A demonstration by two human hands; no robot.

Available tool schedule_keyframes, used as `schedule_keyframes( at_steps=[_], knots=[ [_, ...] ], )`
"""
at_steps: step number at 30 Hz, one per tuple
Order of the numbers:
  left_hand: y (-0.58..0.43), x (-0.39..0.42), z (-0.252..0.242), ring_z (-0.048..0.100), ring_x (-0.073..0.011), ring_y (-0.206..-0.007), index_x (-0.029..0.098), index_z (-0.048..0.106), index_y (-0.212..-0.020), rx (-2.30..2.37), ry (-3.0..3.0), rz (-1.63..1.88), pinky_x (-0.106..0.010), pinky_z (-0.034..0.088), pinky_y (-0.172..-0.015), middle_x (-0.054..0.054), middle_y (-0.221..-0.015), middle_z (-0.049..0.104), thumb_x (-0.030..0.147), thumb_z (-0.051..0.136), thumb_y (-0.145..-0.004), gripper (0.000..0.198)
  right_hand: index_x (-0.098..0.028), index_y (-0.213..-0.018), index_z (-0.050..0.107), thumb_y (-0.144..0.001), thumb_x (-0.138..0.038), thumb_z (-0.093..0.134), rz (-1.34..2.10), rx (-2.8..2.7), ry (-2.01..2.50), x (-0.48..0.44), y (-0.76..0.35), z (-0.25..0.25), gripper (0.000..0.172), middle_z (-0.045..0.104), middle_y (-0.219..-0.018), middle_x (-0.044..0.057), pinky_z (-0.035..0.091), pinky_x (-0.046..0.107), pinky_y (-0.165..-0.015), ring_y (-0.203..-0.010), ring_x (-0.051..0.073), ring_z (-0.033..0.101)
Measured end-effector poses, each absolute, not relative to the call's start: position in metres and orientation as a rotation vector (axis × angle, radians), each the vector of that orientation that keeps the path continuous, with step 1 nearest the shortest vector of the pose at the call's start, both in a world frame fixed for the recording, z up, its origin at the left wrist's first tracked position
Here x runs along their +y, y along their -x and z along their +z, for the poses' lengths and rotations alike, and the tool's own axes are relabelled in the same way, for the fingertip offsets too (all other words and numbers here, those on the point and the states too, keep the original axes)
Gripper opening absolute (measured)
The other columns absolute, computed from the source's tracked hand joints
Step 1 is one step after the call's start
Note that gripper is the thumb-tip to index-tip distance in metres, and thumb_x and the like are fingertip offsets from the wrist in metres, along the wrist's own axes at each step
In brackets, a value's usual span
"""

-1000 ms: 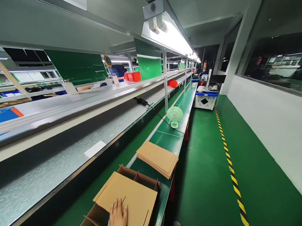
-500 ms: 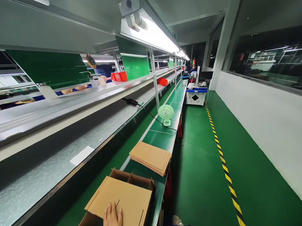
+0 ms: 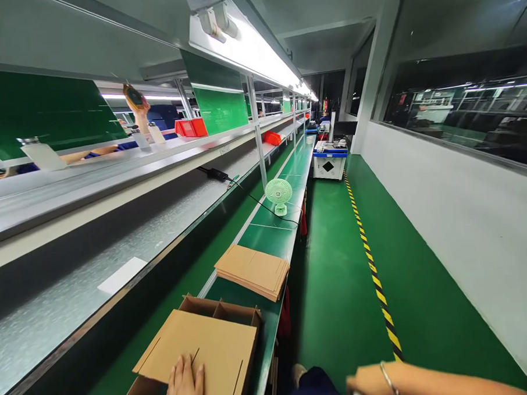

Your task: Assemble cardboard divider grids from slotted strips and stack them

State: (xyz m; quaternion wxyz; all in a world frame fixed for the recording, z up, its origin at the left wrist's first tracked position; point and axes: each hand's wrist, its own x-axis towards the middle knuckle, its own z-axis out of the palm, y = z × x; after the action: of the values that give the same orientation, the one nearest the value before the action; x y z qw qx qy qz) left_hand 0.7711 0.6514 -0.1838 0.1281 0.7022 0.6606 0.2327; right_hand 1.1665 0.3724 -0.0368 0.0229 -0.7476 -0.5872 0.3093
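My left hand (image 3: 183,385) lies flat, fingers stretched out, on a brown slotted cardboard sheet (image 3: 200,354). The sheet rests on top of an open cardboard box (image 3: 216,309) with dividers, standing on the green workbench (image 3: 274,232). My right hand (image 3: 365,384) comes in at the bottom right over the aisle, a thin bracelet on its wrist; its fingers are curled and partly cut off by the frame edge. A stack of flat cardboard sheets (image 3: 253,271) lies just beyond the box.
A small green desk fan (image 3: 278,195) stands farther along the bench, its black cable running to a power adapter (image 3: 216,174). Red bins (image 3: 190,127) sit on the upper shelf. A white-and-blue cart (image 3: 328,162) stands in the aisle beside yellow-black floor tape (image 3: 374,271). Another person's arm reaches across the far side.
The view has swung right and down. My right forearm and hand have come into view at the bottom right. My left hand stays flat on the cardboard sheet.
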Motion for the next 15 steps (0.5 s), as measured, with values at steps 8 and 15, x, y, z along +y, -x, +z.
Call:
schedule_keyframes(
  at_steps=[8,15],
  knots=[
    [-0.881,0.593,-0.073,0.060,-0.0266,-0.097,0.021,0.058,-0.113,1.062,-1.583,0.693,-0.039,0.049,-0.083,-0.009,-0.105,0.064,0.059,0.050,-0.074,0.055,-0.018,-0.102,0.061,-0.081,-0.030,0.045,0.899,-1.586,1.593,0.513,-1.122,-0.016,0.029,0.067,-0.097,0.004,0.044,0.024,-0.073,-0.083,0.015,0.061],
    [-0.903,0.567,-0.027,0.054,-0.0152,-0.063,0.018,0.061,-0.098,0.817,-1.204,0.581,-0.026,0.046,-0.051,-0.003,-0.076,0.059,0.057,0.063,-0.069,0.049,-0.018,-0.107,0.052,-0.091,-0.048,0.032,0.742,-1.654,1.403,0.528,-1.059,-0.017,0.039,0.060,-0.072,0.000,0.038,0.021,-0.056,-0.060,0.011,0.053]
  ],
)
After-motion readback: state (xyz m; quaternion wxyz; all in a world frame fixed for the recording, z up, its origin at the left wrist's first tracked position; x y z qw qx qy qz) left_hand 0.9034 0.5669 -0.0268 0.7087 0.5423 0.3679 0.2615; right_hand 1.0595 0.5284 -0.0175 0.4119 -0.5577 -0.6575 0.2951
